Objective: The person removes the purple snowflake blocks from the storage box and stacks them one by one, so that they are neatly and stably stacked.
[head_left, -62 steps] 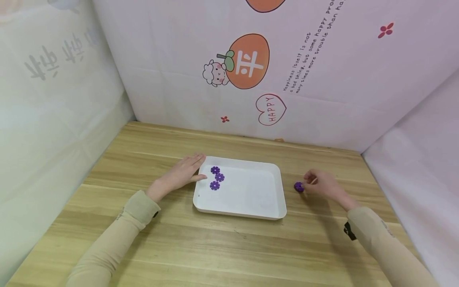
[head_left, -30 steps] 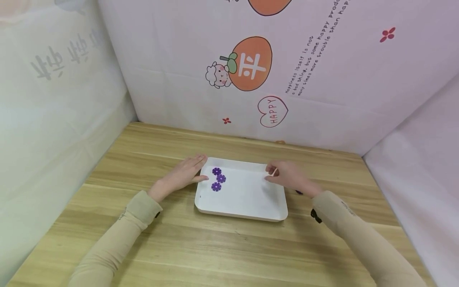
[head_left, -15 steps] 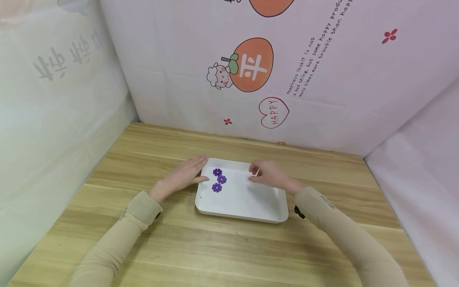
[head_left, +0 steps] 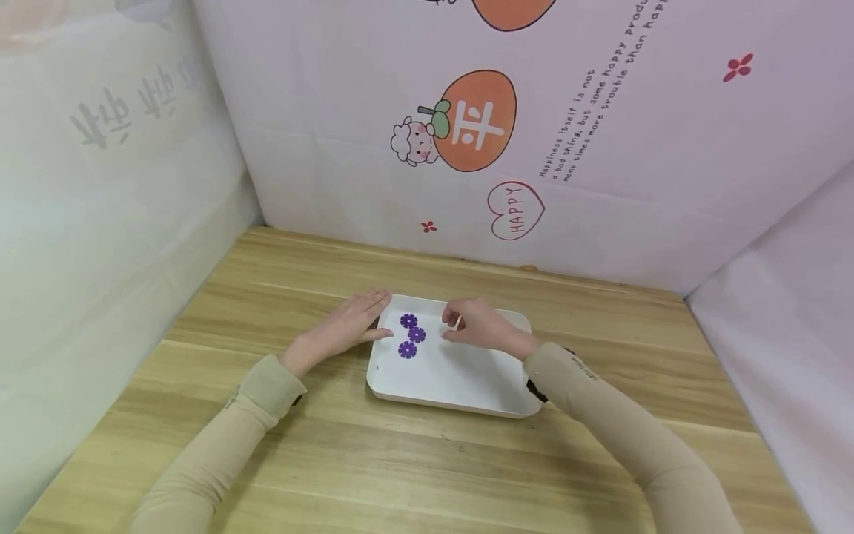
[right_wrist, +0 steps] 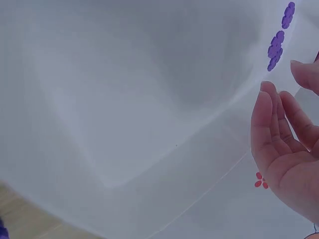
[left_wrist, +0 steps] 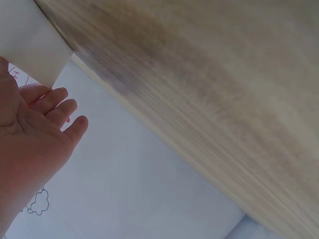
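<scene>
My left hand [head_left: 347, 324] rests on the left rim of a shallow white tray [head_left: 460, 382], its thumb over the inside. Three purple snowflake-shaped discs, flat and notched round the edge, lie at the tray's left: an upper disc [head_left: 409, 321], a middle disc [head_left: 416, 335] and a lower disc [head_left: 407, 349]. Over the tray, just right of them, hovers my right hand [head_left: 483, 326] with thumb and fingers apart. The right wrist view shows loosely bent fingers [right_wrist: 271, 117] and nothing seen between them and the thumb. In the left wrist view the left fingers [left_wrist: 57, 109] touch the tray's rim [left_wrist: 42, 64].
A purple piece [head_left: 570, 351] on the wooden table [head_left: 373, 467] is mostly hidden behind the right sleeve [head_left: 587, 393]. Printed white cloth [head_left: 347, 163] stands behind the table, with more cloth [head_left: 127, 245] at the sides.
My right hand has moved left from the purple piece on the table to over the tray, close to the three discs. My left hand has stayed at the rim.
</scene>
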`<state>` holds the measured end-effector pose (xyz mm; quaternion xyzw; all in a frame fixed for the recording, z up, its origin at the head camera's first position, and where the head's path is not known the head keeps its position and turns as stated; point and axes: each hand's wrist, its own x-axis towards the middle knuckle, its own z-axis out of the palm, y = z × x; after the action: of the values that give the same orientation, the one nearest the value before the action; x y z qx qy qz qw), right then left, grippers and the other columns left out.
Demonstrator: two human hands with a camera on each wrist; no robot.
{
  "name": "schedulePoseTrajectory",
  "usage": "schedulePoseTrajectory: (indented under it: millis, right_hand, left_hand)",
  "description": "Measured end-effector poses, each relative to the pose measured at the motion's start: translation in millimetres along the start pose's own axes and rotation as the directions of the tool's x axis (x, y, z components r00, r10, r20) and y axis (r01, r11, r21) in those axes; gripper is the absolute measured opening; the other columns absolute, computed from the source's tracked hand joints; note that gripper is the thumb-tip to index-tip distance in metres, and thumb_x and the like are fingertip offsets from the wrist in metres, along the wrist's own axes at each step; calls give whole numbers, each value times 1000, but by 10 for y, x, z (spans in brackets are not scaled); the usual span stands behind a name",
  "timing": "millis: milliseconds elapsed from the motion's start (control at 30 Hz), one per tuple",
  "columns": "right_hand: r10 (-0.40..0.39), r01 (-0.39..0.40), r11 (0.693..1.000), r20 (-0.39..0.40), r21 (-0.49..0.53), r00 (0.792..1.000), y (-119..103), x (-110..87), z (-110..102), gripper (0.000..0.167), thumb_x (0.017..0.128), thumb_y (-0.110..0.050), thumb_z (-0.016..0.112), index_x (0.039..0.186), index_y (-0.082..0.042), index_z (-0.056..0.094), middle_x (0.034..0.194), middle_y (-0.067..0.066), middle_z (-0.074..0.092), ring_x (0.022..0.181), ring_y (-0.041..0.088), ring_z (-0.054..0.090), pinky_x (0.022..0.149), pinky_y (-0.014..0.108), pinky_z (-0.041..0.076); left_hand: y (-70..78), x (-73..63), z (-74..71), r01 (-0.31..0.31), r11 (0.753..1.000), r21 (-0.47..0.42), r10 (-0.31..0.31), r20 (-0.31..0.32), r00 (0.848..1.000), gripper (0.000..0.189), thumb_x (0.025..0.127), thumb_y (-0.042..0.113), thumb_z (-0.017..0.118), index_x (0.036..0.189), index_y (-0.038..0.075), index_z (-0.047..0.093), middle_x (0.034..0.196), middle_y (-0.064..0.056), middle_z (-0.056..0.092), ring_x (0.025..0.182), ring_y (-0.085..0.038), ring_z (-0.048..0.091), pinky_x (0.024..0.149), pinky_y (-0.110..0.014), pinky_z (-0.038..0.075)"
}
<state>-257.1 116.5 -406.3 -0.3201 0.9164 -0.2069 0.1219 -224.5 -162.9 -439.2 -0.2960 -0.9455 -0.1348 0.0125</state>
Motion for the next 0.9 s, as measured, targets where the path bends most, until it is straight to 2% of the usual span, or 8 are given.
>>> schedulePoseTrajectory:
  millis: [133, 633, 900]
  right_hand:
    - [-34, 34, 999, 1, 4, 999, -35, 41, 25, 23, 87, -12, 75, 104, 0, 67, 99, 12, 72, 85, 17, 67, 78, 28, 61]
    - [-49, 48, 999, 55, 25, 997, -88, 233, 160, 23, 85, -11, 77, 104, -1, 67, 101, 11, 71, 89, 20, 67, 80, 27, 60]
    - [-16, 16, 1000, 60, 0, 998, -133, 281, 259, 25, 84, -9, 77, 106, -1, 68, 101, 10, 70, 91, 19, 66, 82, 29, 60]
  left_hand:
    - [-7, 18, 8, 0, 1000, 1, 0, -1, 1000, 77, 98, 45, 56, 151, -6, 33, 157, -25, 35, 147, -42, 33, 122, -58, 28]
    - [-34, 40, 1, 25, 1000, -11, -25, 45, 999, 79, 98, 49, 55, 153, -2, 29, 160, -22, 30, 150, -37, 29, 124, -56, 25]
    - [-28, 25, 9, 12, 1000, -1, -12, 37, 999, 79, 98, 49, 55, 152, -3, 30, 159, -23, 30, 149, -39, 30, 124, -56, 25]
